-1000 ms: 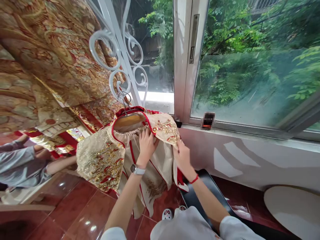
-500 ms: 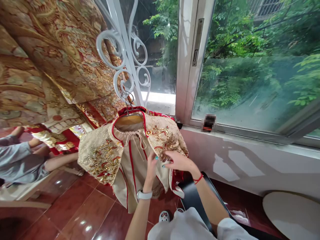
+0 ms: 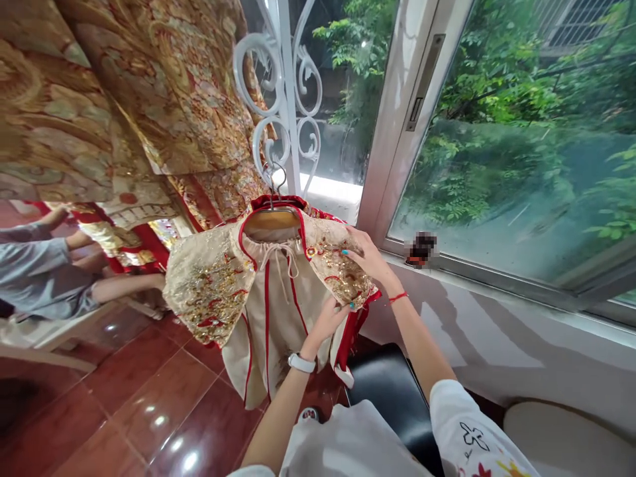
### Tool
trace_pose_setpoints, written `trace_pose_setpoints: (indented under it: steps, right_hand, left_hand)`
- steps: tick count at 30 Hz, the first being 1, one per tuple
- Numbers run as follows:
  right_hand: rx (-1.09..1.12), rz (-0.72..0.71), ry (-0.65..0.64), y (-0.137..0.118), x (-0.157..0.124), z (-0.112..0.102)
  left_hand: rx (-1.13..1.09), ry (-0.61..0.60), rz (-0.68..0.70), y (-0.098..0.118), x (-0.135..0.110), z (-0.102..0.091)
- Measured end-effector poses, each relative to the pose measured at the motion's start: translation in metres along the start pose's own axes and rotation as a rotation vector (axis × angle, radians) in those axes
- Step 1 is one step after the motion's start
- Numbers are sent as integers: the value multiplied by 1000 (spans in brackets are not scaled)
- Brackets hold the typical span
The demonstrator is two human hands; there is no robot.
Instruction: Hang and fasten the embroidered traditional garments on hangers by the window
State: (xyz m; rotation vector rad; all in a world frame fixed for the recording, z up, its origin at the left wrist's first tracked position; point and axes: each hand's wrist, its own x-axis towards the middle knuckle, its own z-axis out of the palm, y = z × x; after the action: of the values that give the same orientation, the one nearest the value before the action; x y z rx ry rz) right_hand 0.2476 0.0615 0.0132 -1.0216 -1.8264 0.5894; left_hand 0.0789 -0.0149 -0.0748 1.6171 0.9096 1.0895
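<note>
A cream shawl collar (image 3: pixel 206 285) with red piping, gold beadwork and sequins hangs over a cream garment (image 3: pixel 281 318) with red stripes and a drawstring bow (image 3: pixel 279 255). Both are on a hanger (image 3: pixel 272 207). My left hand (image 3: pixel 328 324), with a white band at the wrist, pinches the lower edge of the shawl's right-hand panel, thumb on top; its other fingers are partly hidden under the cloth. Above it, my right hand (image 3: pixel 368 257) lies on the same panel near the shoulder, fingers stretched out and thumb apart.
A white scrolled metal stand (image 3: pixel 288 99) is behind the hanger. Large gold embroidered cloth (image 3: pixel 163 86) hangs at the left. A seated person (image 3: pixel 44 271) is partly visible there. A black seat (image 3: pixel 392 391) stands below my hands, beside the window wall (image 3: pixel 481 331).
My right hand has moved up the panel toward the shoulder. My left hand has moved right to the panel's lower edge, and the panel is now spread flatter. The view has shifted.
</note>
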Motion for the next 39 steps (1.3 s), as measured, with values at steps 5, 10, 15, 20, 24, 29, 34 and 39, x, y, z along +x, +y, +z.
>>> trace_pose_setpoints:
  steps: [5, 10, 15, 20, 24, 29, 34, 39]
  right_hand:
    - [376, 75, -50, 6, -85, -5]
    - [60, 168, 483, 6, -79, -10]
    - [-97, 42, 639, 10, -30, -48]
    - [-91, -10, 741, 21, -4, -57]
    - [-92, -22, 815, 23, 4, -52]
    - [-115, -112, 833, 26, -5, -51]
    - [-187, -149, 791, 38, -12, -51]
    - [-288, -132, 807, 69, -12, -49]
  left_hand:
    - [159, -184, 214, 55, 36, -2]
    - [591, -323, 438, 103, 90, -24]
    - [1210, -298, 500, 122, 115, -42]
    - [1349, -262, 606, 135, 122, -44]
    - [1412, -292, 646, 141, 124, -45]
    - [1487, -384, 621, 151, 128, -39]
    - [1599, -562, 553, 154, 142, -37]
    - [1532, -629, 618, 150, 148, -42]
